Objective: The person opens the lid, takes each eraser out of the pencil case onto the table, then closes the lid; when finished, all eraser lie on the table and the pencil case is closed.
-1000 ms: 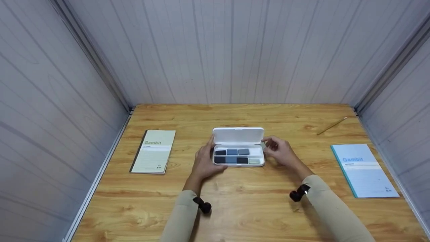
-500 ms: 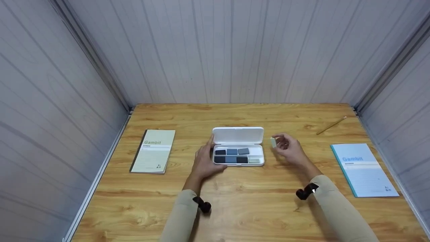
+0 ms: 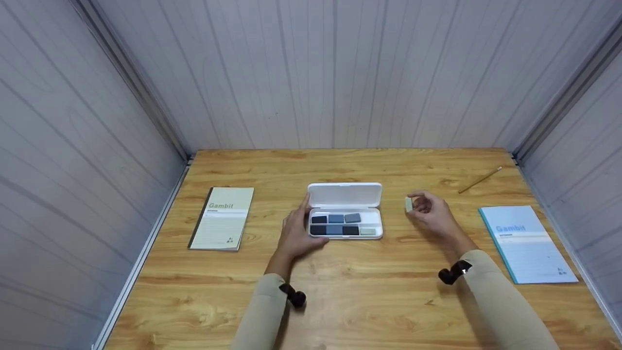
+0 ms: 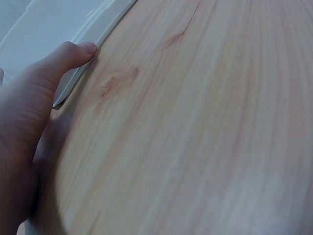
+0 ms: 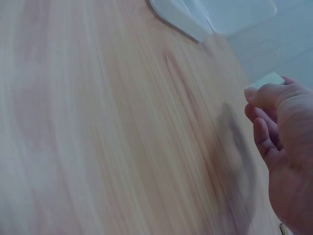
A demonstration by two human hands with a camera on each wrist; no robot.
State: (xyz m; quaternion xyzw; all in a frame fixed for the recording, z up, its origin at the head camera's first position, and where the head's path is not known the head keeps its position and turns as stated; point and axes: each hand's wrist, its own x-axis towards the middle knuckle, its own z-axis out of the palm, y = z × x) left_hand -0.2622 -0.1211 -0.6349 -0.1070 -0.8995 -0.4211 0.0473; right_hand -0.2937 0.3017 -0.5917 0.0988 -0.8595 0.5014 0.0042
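Observation:
A white pencil case (image 3: 371, 217) lies with its lid (image 3: 345, 195) raised at the middle of the table. My left hand (image 3: 295, 236) holds its left end, the thumb along the front edge and the fingers reaching up beside the lid. Inside are two rows of small blocks, dark, blue and grey, with a pale green one (image 3: 368, 232) at the front right. To the right of the case my right hand (image 3: 432, 214) pinches a pale green eraser (image 3: 408, 204) between thumb and fingertips. In the right wrist view this eraser (image 5: 268, 81) is partly hidden by the thumb, above the table.
A cream notebook (image 3: 221, 218) lies at the left of the wooden table (image 3: 340, 296). At the right are a blue notebook (image 3: 527, 244) and, farther back, a yellow pencil (image 3: 480, 180). Pale panels (image 3: 335, 73) wall the back and both sides.
My right hand has drawn away from the case's right end toward the right, carrying the pale green eraser. The left hand and the case have stayed put.

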